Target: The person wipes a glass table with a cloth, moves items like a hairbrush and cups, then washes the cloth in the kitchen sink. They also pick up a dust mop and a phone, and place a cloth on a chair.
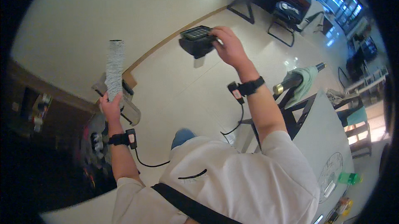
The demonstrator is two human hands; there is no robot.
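My left hand (111, 108) grips the lower end of a fuzzy grey-white roller (115, 65), apparently a floor-cleaner brush roll, which stands upright with its dark end up. Just behind that hand is a clear plastic tank (134, 116) with black parts; what supports it is partly hidden. Held out in front, my right hand (229, 47) pinches the edge of a black plastic part with a grid-like top (197, 41), which looks like a filter unit. A pale tab (199, 62) hangs from its underside. Both wrists wear black straps with small cabled modules.
At my right is a grey table (327, 130) with a green bottle (349, 178) on it. A dark cylindrical device (290, 83) draped with a green cloth (307, 79) juts past its edge. A wall runs along the left; a chair (285, 15) and a desk stand farther off.
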